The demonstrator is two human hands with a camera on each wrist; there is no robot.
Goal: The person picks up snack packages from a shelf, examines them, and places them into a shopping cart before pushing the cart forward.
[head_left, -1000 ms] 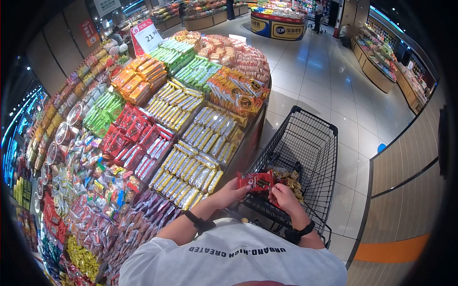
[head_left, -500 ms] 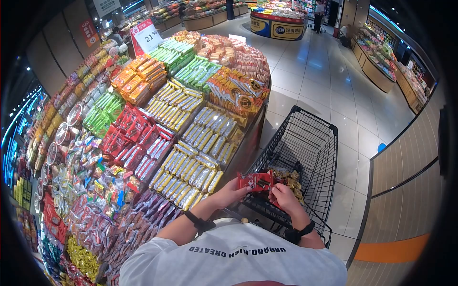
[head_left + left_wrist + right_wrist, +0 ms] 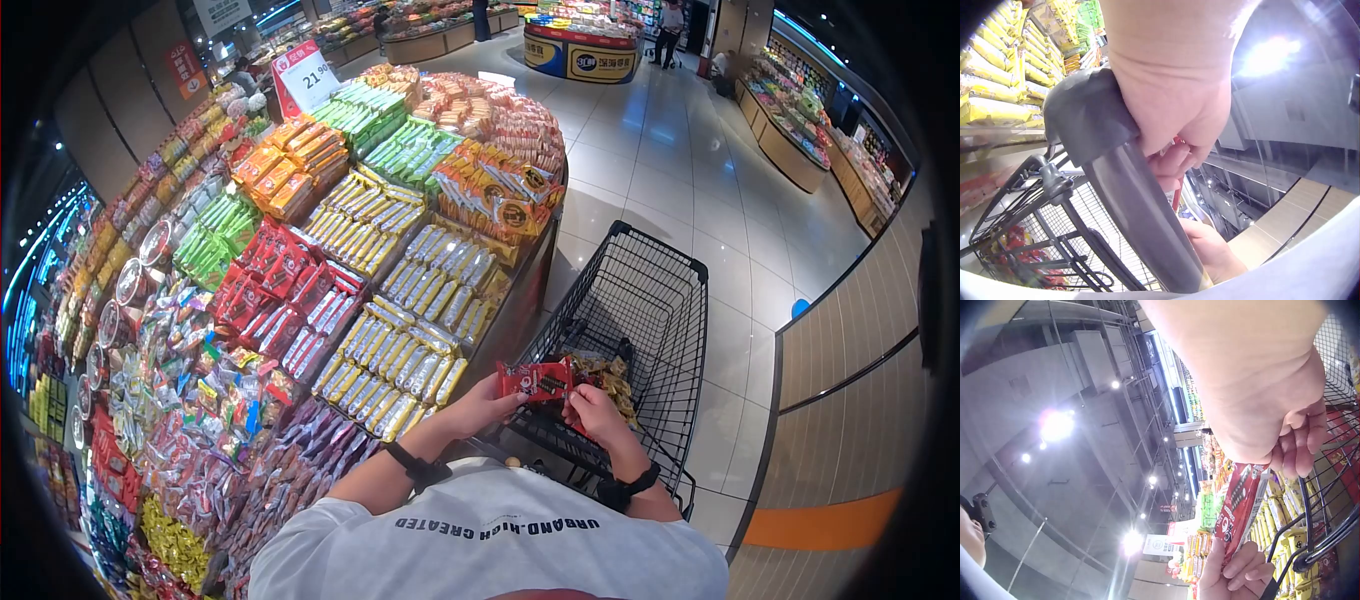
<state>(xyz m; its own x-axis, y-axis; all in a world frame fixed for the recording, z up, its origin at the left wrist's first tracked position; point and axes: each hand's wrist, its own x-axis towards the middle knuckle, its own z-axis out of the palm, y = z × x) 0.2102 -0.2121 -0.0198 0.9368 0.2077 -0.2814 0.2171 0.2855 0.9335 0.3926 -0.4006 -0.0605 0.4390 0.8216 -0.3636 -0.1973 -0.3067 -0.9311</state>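
Observation:
Both hands hold one red snack packet level over the near end of the cart. In the head view my left hand pinches its left end, thumb on top, and my right hand pinches the right end. The right wrist view shows the packet stretched between the right hand and the left hand. A dark cart handle passes beside the left hand in the left wrist view. Yellow and red packets lie in the cart.
The black wire cart stands right of a large sloped display of wrapped snacks. A price sign rises at its back. Tiled floor stretches beyond the cart, with a wood-look counter at right and a person far off.
Both hands and the packet have stayed nearly in place. Only the distant standing person has shifted slightly.

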